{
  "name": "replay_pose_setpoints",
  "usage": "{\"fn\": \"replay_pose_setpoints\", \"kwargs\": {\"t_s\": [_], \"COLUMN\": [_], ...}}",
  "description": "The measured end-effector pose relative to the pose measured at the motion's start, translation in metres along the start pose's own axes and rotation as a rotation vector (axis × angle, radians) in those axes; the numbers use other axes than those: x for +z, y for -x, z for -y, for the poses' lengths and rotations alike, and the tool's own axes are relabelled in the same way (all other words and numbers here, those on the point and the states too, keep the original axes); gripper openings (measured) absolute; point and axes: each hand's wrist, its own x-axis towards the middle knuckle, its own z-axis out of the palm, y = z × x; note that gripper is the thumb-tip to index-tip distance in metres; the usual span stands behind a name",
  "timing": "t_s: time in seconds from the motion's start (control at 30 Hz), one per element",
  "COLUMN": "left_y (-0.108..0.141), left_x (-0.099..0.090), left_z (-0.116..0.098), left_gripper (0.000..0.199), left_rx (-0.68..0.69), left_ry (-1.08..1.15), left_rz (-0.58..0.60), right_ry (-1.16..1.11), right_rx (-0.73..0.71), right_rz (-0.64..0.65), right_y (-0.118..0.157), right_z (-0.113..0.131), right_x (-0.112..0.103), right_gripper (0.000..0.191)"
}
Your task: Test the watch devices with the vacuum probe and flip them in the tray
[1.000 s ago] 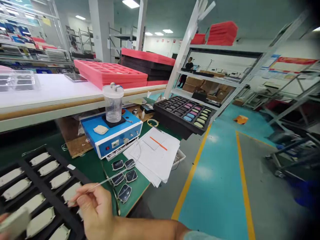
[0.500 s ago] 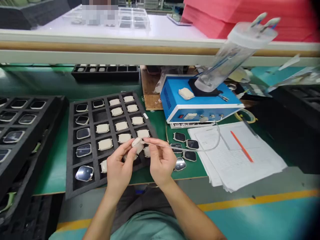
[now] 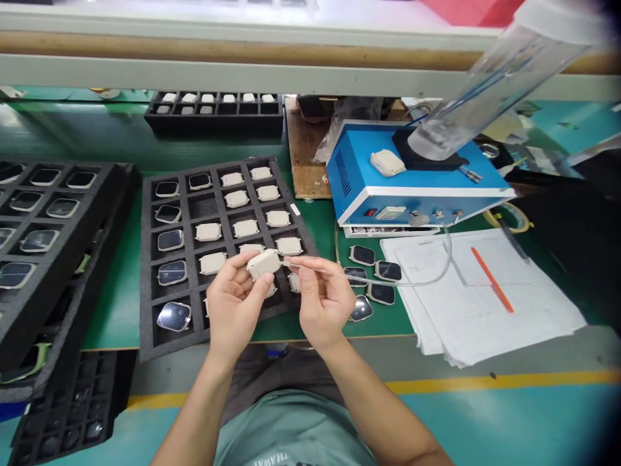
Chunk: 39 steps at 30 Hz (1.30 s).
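Note:
My left hand (image 3: 237,301) is closed on a cream watch case (image 3: 264,263), held between thumb and fingers above the black foam tray (image 3: 145,285). Facing it, my right hand (image 3: 325,301) pinches the end of a thin clear tube (image 3: 412,283), whose tip is close to the side of the case. Whether the tip touches it I cannot tell. The tube curves back to the front of a blue machine (image 3: 422,175). Below my hands the tray's compartments hold more cream watch cases and, at the left, dark-screened watches (image 3: 171,241). My hands cover some of the lower compartments.
Several dark-screened watches (image 3: 381,293) lie right of my right hand, beside papers (image 3: 485,304) with a red pen (image 3: 492,279). Another cream case (image 3: 387,162) and a clear cylinder rest on the machine. Stacked trays (image 3: 53,233) stand at left; a shelf (image 3: 242,74) crosses above.
The camera view has tilted downward, so the scene sits higher. The watch case in my left hand is turned flatter, and the tube tip has shifted slightly away from its near end.

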Motion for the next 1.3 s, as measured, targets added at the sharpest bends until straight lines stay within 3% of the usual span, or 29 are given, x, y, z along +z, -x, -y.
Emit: {"fn": "replay_pose_setpoints", "kwargs": {"t_s": [0.3, 0.87, 1.3], "left_y": [0.0025, 0.0018, 0.0025], "left_x": [0.0010, 0.0024, 0.0016], "left_z": [-0.0006, 0.0018, 0.0021], "left_gripper": [0.055, 0.041, 0.041], "left_rx": [0.004, 0.095, 0.102], "left_ry": [-0.069, 0.012, -0.002], "left_rz": [0.009, 0.031, 0.026], "right_ry": [0.036, 0.014, -0.036], "right_rx": [0.031, -0.019, -0.026], "right_rz": [0.014, -0.001, 0.007], "right_y": [-0.0015, -0.0023, -0.0028], "right_z": [0.0010, -0.0025, -0.0029], "right_x": [-0.0018, -0.0022, -0.0003], "right_gripper": [0.012, 0.016, 0.020]}}
